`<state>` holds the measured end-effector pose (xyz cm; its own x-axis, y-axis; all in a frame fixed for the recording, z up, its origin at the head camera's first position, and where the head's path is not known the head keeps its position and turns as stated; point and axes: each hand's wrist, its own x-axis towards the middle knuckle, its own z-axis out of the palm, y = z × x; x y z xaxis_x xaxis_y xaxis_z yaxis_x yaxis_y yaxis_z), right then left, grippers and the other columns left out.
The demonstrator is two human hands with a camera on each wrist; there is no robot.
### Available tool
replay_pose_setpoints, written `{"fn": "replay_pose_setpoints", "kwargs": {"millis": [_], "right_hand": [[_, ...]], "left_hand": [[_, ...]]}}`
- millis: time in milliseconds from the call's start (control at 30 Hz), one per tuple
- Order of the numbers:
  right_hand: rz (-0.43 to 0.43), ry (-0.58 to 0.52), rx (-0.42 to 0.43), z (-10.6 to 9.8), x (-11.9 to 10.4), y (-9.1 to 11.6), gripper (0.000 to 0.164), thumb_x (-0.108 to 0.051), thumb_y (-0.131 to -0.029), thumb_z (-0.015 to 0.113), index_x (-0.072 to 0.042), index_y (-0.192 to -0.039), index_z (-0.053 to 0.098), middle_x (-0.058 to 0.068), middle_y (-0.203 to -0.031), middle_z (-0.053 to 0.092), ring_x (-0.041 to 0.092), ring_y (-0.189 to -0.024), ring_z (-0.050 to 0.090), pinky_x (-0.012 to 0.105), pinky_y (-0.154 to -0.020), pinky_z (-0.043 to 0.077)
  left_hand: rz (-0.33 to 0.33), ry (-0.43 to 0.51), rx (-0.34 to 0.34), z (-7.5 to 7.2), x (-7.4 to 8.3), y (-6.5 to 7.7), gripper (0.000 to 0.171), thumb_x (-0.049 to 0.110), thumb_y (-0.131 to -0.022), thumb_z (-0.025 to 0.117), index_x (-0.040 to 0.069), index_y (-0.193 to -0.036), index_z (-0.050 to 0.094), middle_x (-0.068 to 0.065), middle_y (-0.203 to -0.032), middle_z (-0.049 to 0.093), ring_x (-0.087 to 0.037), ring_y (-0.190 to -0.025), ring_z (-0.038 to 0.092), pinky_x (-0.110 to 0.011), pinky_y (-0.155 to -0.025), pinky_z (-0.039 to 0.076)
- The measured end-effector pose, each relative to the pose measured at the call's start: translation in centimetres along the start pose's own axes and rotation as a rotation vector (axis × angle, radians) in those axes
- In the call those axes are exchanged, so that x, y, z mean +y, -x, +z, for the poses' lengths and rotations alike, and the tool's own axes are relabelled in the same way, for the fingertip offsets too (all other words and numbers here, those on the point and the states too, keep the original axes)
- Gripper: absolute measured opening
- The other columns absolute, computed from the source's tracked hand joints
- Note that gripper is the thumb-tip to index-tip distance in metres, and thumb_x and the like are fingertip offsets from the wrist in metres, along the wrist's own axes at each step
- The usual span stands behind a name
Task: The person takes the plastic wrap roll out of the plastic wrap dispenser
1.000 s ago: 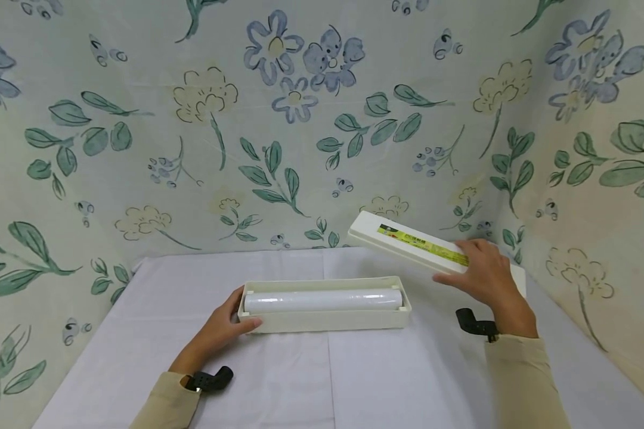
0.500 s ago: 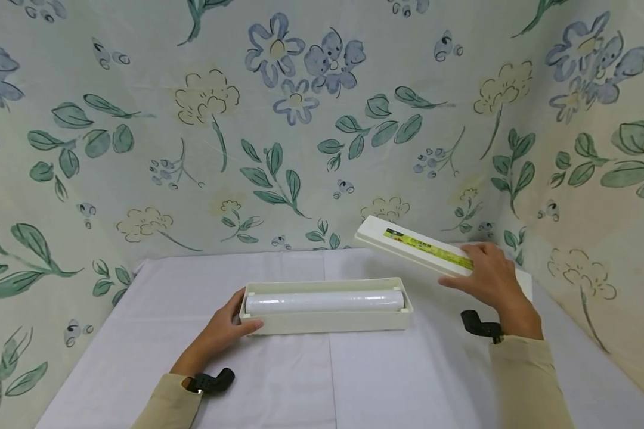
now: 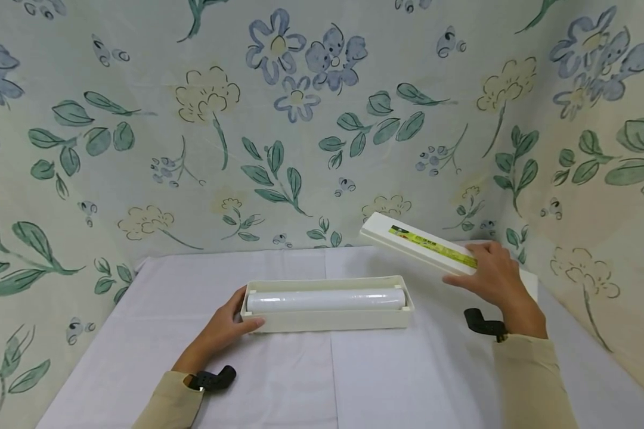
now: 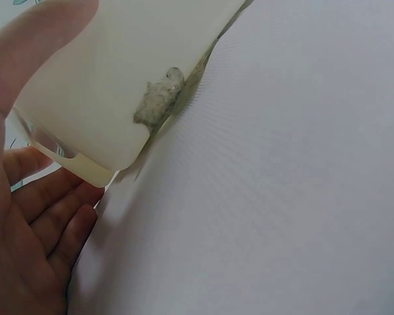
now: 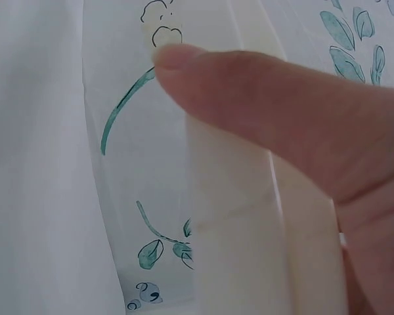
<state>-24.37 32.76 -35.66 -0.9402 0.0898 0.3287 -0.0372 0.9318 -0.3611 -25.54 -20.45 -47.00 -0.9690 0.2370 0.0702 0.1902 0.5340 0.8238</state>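
Observation:
A long cream cling film box (image 3: pixel 333 320) lies on the table with its top off. Inside it rests a shiny white roll of cling film (image 3: pixel 324 300). My left hand (image 3: pixel 228 322) grips the box's left end, the thumb on the front wall and the fingers round the end. In the left wrist view a grey, crinkled patch (image 4: pixel 159 102) shows low on the box wall. To the right, my right hand (image 3: pixel 494 275) holds the white lid (image 3: pixel 378 227) tilted, its left end higher. A yellow-green label (image 3: pixel 434 245) runs along the lid. My right thumb (image 5: pixel 249 85) presses the lid's near side.
A white cloth (image 3: pixel 279 381) with fold creases covers the table. Flowered fabric (image 3: pixel 300 119) hangs behind it and along the right side. Black wrist cameras sit on both wrists.
My right hand has drifted slightly to the right with the lid, which keeps its tilt. The box, the roll and my left hand stay in place.

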Motion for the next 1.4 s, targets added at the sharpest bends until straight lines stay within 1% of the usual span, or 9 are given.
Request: {"fn": "replay_pose_setpoints", "kwargs": {"millis": [167,300,367,533,700,900,1100,1200,1400], "right_hand": [[0.019,-0.004,-0.020,-0.1,0.2,0.1,0.102,-0.058,-0.067,0.081,0.001,-0.141,0.044,0.030,-0.131,0.036,0.045,-0.103,0.034,0.059,-0.074,0.038],[0.012,0.002,-0.012,-0.4,0.5,0.1,0.098,-0.052,-0.069,0.082,0.003,-0.141,0.043,0.031,-0.130,0.036,0.046,-0.101,0.035,0.061,-0.072,0.038],[0.004,0.003,-0.003,-0.5,0.7,0.1,0.095,-0.048,-0.070,0.082,0.003,-0.140,0.044,0.032,-0.129,0.036,0.047,-0.101,0.035,0.062,-0.073,0.037],[-0.002,0.005,0.006,-0.5,1.1,0.1,0.092,-0.046,-0.070,0.083,0.003,-0.138,0.045,0.033,-0.130,0.035,0.048,-0.104,0.034,0.063,-0.077,0.031],[-0.014,0.014,0.004,-0.5,1.4,0.0,0.090,-0.044,-0.071,0.083,0.005,-0.136,0.045,0.033,-0.128,0.038,0.048,-0.102,0.035,0.063,-0.076,0.030],[0.001,0.023,-0.022,-0.6,1.8,0.1,0.093,-0.049,-0.071,0.081,0.006,-0.136,0.044,0.032,-0.127,0.039,0.046,-0.100,0.036,0.062,-0.075,0.031],[0.023,0.025,-0.041,-0.8,2.6,0.1,0.101,-0.055,-0.071,0.079,0.006,-0.141,0.040,0.035,-0.127,0.035,0.050,-0.102,0.033,0.062,-0.073,0.030],[0.026,0.031,-0.036,-0.6,2.6,0.0,0.100,-0.053,-0.071,0.080,0.005,-0.143,0.038,0.035,-0.127,0.035,0.051,-0.103,0.032,0.062,-0.073,0.031],[0.032,0.029,-0.019,-0.4,2.6,0.0,0.096,-0.046,-0.070,0.082,0.004,-0.141,0.041,0.035,-0.126,0.036,0.050,-0.102,0.032,0.062,-0.074,0.031]], "left_hand": [[0.006,-0.002,-0.001,0.0,-0.1,-0.1,0.091,0.048,-0.081,0.074,0.025,-0.152,0.022,-0.008,-0.150,0.038,-0.033,-0.136,0.037,-0.061,-0.107,0.027],[0.004,-0.008,0.003,0.0,-0.1,-0.2,0.092,0.049,-0.080,0.074,0.026,-0.152,0.022,-0.008,-0.150,0.038,-0.032,-0.136,0.037,-0.061,-0.107,0.027],[0.005,-0.007,0.002,0.0,-0.1,-0.3,0.093,0.050,-0.080,0.074,0.026,-0.152,0.022,-0.008,-0.150,0.038,-0.033,-0.136,0.036,-0.062,-0.107,0.027],[0.004,0.007,-0.002,0.0,-0.1,-0.3,0.093,0.049,-0.079,0.075,0.026,-0.152,0.022,-0.007,-0.150,0.038,-0.032,-0.136,0.037,-0.062,-0.107,0.027],[-0.007,0.010,-0.002,0.0,-0.1,-0.3,0.093,0.050,-0.079,0.075,0.028,-0.152,0.023,-0.006,-0.149,0.039,-0.031,-0.135,0.038,-0.062,-0.107,0.027],[0.002,0.008,-0.005,0.1,-0.1,-0.2,0.091,0.048,-0.080,0.074,0.027,-0.152,0.023,-0.007,-0.149,0.040,-0.031,-0.134,0.039,-0.062,-0.107,0.027],[-0.001,0.009,-0.003,0.0,0.1,-0.2,0.092,0.048,-0.080,0.075,0.026,-0.152,0.023,-0.007,-0.149,0.040,-0.032,-0.134,0.039,-0.062,-0.106,0.028],[-0.011,0.011,-0.004,0.0,0.1,-0.2,0.093,0.050,-0.079,0.075,0.027,-0.152,0.023,-0.006,-0.149,0.039,-0.031,-0.134,0.039,-0.061,-0.107,0.028],[-0.001,0.015,0.002,0.0,0.0,-0.1,0.092,0.048,-0.079,0.075,0.025,-0.152,0.023,-0.007,-0.148,0.040,-0.031,-0.133,0.040,-0.061,-0.106,0.029]]}}
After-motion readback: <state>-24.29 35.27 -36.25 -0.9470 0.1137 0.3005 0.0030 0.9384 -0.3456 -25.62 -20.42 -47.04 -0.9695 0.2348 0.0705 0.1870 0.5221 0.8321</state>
